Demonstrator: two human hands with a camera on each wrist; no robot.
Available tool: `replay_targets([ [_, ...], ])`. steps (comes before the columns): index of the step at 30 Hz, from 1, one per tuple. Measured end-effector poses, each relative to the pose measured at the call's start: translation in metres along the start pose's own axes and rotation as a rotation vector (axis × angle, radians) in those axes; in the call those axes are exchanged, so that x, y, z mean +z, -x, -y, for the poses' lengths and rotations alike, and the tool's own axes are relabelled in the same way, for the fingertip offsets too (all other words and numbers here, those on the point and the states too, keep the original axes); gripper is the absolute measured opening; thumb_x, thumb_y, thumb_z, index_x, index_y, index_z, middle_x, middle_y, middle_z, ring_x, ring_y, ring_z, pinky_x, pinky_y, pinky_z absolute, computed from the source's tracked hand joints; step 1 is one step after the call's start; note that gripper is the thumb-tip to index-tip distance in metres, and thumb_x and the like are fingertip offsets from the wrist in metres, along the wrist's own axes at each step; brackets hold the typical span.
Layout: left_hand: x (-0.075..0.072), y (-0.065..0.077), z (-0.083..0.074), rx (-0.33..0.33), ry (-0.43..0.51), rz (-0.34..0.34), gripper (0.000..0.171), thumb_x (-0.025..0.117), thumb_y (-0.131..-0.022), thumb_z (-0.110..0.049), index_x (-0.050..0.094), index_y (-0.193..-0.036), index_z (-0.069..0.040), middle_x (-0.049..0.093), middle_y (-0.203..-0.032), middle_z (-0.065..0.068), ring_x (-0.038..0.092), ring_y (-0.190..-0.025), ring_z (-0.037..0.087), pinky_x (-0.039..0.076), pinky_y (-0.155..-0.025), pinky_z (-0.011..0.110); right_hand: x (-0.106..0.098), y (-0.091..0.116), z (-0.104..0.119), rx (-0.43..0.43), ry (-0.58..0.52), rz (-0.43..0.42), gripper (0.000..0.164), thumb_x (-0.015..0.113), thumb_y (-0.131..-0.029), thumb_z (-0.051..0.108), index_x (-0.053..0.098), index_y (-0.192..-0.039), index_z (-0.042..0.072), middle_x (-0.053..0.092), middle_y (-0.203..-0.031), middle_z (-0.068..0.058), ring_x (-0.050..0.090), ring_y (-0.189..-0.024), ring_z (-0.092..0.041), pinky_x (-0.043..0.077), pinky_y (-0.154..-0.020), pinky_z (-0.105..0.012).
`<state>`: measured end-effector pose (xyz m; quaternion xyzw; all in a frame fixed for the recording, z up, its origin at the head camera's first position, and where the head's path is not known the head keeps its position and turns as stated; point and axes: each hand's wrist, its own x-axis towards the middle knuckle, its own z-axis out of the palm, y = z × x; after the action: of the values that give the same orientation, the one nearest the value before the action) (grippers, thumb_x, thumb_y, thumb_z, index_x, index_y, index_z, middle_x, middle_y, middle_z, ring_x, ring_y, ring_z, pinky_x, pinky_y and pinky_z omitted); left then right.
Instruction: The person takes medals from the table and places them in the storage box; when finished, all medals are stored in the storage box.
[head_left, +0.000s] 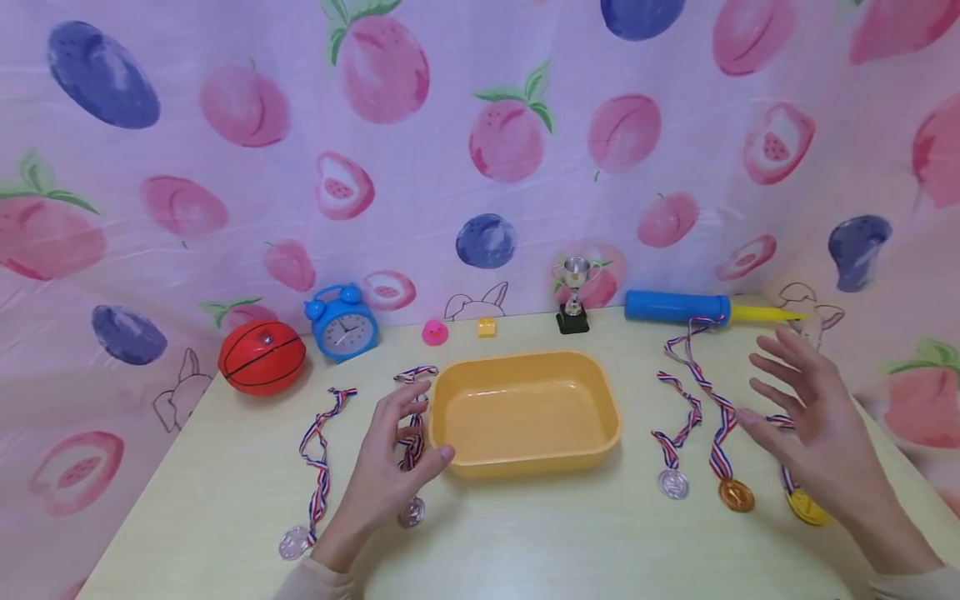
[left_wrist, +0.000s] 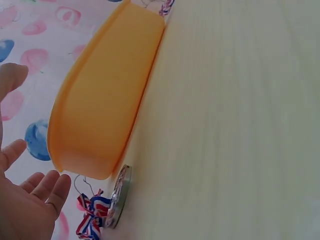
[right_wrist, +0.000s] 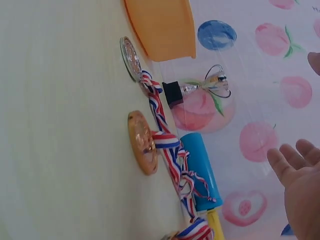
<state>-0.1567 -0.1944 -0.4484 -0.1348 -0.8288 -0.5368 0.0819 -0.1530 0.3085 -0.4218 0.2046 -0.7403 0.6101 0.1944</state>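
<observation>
My left hand (head_left: 393, 454) hovers by the left side of the yellow plastic basin (head_left: 517, 467), fingers spread and holding nothing. Under it lies a silver medal (head_left: 412, 512), its striped ribbon partly hidden by the fingers. Farther left is another silver medal (head_left: 294, 542) on a twisted ribbon. My right hand (head_left: 813, 417), also empty with fingers apart, is raised over the right side of the table. Below and beside it are a gold medal (head_left: 807, 507), partly covered by the hand, a bronze medal (head_left: 737, 495) and a silver medal (head_left: 673, 483), all with red-white-blue ribbons.
Along the back stand a red basketball (head_left: 262, 357), a blue alarm clock (head_left: 343, 325), a pink duck-like toy (head_left: 435, 332), a small yellow block (head_left: 487, 327), a small silver trophy (head_left: 574, 296) and a blue pump (head_left: 675, 307) with a yellow tip. A fruit-print curtain (head_left: 450, 167) hangs behind.
</observation>
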Motion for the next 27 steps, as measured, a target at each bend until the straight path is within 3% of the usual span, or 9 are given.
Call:
replay_targets([
  [4,0.003,0.001,0.005,-0.012,-0.001,0.009,0.079,0.089,-0.096,-0.028,0.05,-0.165,-0.028,0.047,-0.163,0.001,0.056,-0.144,0.029,0.054,-0.114,0.06,-0.009,0.012,-0.002,0.034,0.026,0.006,0.108,0.069,-0.087,-0.033,0.027,-0.176,0.01,0.046,-0.171,-0.011,0.056,-0.146,-0.011,0.047,-0.111,-0.012],
  [10,0.006,0.001,0.011,-0.085,-0.012,0.024,0.076,0.092,-0.094,-0.033,0.055,-0.16,-0.031,0.055,-0.153,-0.001,0.064,-0.134,0.029,0.055,-0.116,0.054,-0.026,0.036,-0.01,0.067,0.065,0.034,0.104,0.07,-0.085,-0.034,0.031,-0.174,0.004,0.057,-0.164,-0.007,0.062,-0.14,-0.008,0.05,-0.108,-0.012],
  [13,0.008,0.002,0.013,-0.105,-0.006,0.027,0.071,0.093,-0.094,-0.033,0.058,-0.156,-0.03,0.056,-0.153,-0.003,0.063,-0.136,0.028,0.054,-0.117,0.051,-0.036,0.047,-0.016,0.09,0.22,0.036,0.103,0.075,-0.086,-0.03,0.034,-0.173,0.006,0.064,-0.155,0.005,0.066,-0.131,-0.002,0.052,-0.102,-0.01],
  [17,0.01,0.002,0.015,-0.109,0.008,0.038,0.067,0.093,-0.094,-0.032,0.062,-0.153,-0.028,0.056,-0.153,-0.002,0.062,-0.137,0.026,0.055,-0.116,0.046,-0.049,0.061,-0.027,0.096,0.331,0.045,0.101,0.078,-0.084,-0.03,0.04,-0.17,0.007,0.067,-0.143,0.015,0.069,-0.119,0.003,0.055,-0.093,-0.009],
  [22,0.011,0.002,0.018,-0.109,0.028,0.039,0.067,0.094,-0.094,-0.028,0.062,-0.153,-0.024,0.056,-0.151,0.001,0.063,-0.134,0.026,0.056,-0.115,0.041,-0.06,0.075,-0.035,0.112,0.342,0.063,0.095,0.082,-0.078,-0.03,0.049,-0.162,-0.001,0.069,-0.129,0.01,0.069,-0.105,0.0,0.054,-0.088,-0.009],
  [27,0.012,0.003,0.017,-0.116,0.03,0.04,0.068,0.093,-0.094,-0.027,0.062,-0.153,-0.022,0.056,-0.151,0.001,0.063,-0.133,0.025,0.057,-0.114,0.038,-0.065,0.089,-0.043,0.224,0.452,0.051,0.076,0.09,-0.084,-0.014,0.057,-0.152,-0.001,0.065,-0.113,0.011,0.06,-0.089,-0.006,0.051,-0.072,-0.013],
])
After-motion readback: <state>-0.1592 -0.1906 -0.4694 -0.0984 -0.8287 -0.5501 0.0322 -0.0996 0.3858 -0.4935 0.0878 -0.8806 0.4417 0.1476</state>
